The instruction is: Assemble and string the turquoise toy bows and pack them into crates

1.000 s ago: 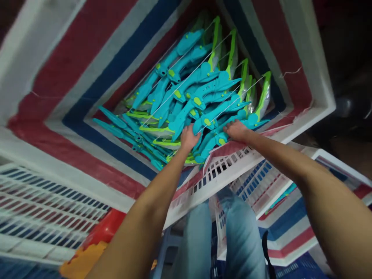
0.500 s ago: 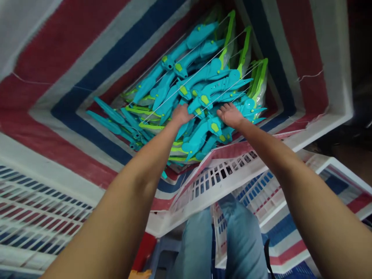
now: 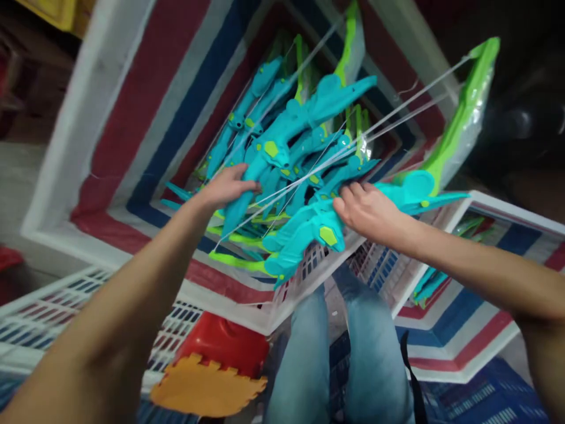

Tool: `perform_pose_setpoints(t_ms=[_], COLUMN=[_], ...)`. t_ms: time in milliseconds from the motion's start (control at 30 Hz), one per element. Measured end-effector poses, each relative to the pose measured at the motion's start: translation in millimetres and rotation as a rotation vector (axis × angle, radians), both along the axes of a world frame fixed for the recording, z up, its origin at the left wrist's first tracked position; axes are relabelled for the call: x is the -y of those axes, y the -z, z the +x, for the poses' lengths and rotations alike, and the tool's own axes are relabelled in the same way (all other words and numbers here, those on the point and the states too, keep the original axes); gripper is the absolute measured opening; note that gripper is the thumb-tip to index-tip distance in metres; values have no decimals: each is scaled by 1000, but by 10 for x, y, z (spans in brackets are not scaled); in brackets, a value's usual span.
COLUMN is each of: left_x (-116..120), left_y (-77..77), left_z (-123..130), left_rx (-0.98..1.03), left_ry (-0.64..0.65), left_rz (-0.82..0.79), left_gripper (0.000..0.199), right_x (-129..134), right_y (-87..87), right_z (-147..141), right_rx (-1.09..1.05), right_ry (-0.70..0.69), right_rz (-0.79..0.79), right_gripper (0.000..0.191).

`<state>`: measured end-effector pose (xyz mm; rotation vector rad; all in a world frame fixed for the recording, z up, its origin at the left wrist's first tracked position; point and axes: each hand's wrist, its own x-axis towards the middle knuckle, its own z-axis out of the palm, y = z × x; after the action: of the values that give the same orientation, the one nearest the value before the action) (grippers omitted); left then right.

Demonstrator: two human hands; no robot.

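Observation:
My left hand is closed round the grip of a blue toy bow with green tips and a white string, lifted above the pile. My right hand grips a second blue toy bow, raised over the near edge of the crate; its green limb sticks out to the upper right. Beneath both lie several more blue and green bows in a large white crate lined with red, white and blue striped cloth. My fingertips are partly hidden by the bows.
A second lined crate at the right holds similar bows. White slatted crates stand at the lower left, near a red plastic piece and an orange foam mat. My legs are just below the big crate's near edge.
Both hands have moved apart and come up from the pile, each with a bow. The view has shifted, showing more of the red piece, the orange mat and the right crate.

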<state>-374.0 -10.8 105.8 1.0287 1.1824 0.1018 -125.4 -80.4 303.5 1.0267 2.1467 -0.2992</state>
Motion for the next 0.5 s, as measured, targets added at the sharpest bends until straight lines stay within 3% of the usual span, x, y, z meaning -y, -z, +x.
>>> perform_pose_setpoints(t_ms=[167, 267, 333, 433, 500], left_x=[-68, 82, 250, 554, 785], left_y=[-898, -1355, -1612, -1907, -2042], left_z=[-138, -111, -98, -60, 19], left_rx=[-56, -85, -203, -475, -523], left_ry=[-71, -148, -211, -173, -142], left_rz=[-126, -129, 26, 215, 223], left_gripper=[47, 48, 39, 32, 31], right_x=[792, 1605, 2290, 3372, 3982], right_y=[-972, -1508, -1815, -2030, -1923], right_z=[449, 855, 1098, 1377, 1540], right_rx=[75, 110, 127, 223, 318], right_ry=[149, 314, 504, 927, 1230], right_rz=[108, 201, 279, 404, 486], right_gripper=[18, 16, 15, 18, 24])
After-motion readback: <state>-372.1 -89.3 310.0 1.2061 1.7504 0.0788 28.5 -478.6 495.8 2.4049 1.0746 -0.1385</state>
